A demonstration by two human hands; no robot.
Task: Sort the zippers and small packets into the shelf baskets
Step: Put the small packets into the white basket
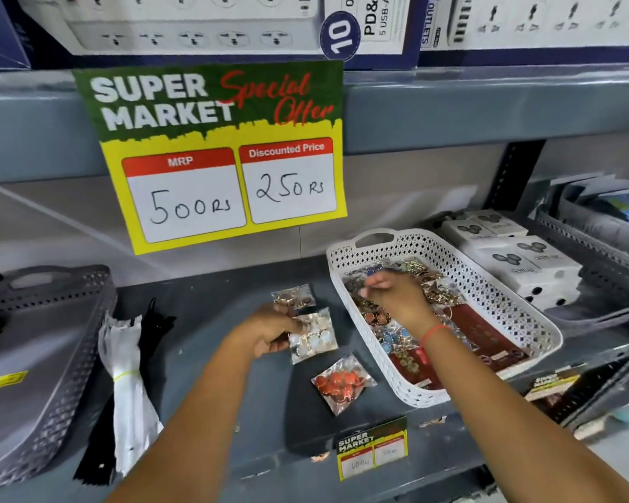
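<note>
Head view, close, down onto shelf (233, 357)

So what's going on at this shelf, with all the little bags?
A person is sorting small packets of buttons on a shop shelf. The left hand holds a packet of white buttons on the shelf, while the right hand reaches into the white basket, which already holds many packets. Two more packets lie loose on the shelf: a bronze one and an orange one. Bundles of white zippers and black zippers lie beside an empty grey basket.
</note>
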